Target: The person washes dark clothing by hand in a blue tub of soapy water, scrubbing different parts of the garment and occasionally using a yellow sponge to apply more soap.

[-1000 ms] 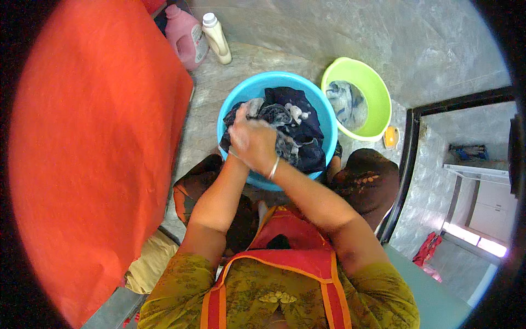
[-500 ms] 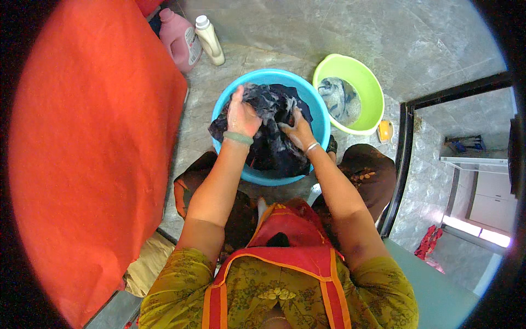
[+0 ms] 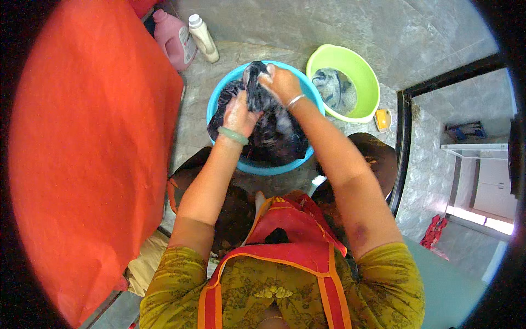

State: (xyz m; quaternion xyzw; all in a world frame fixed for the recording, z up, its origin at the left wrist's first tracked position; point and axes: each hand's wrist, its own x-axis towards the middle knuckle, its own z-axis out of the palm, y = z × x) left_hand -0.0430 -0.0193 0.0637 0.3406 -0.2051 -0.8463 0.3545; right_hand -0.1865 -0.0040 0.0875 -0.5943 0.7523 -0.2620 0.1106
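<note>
A dark, wet garment (image 3: 276, 134) fills most of a round blue basin (image 3: 257, 170) on the floor in front of me. White suds streak the cloth. My right hand (image 3: 282, 85) is closed on a gathered fold of it near the basin's far side. Lower and to the left, my left hand (image 3: 239, 115) grips the same bunched cloth, with suds on its fingers. The fold stands up between the two hands, while the rest of the garment lies in the basin. Any water under the cloth is hidden.
Right of the basin is a green tub (image 3: 368, 82) with pale-and-dark cloth (image 3: 327, 88) in sudsy water. A yellow soap bar (image 3: 382, 119) lies beside it. A pink jug (image 3: 172, 41) and a white bottle (image 3: 204, 38) stand far left, near a large red cover (image 3: 98, 153).
My right hand has moved up and left, lifting a fold of the garment toward the basin's far rim. My left hand has shifted slightly down and now grips the bunched cloth.
</note>
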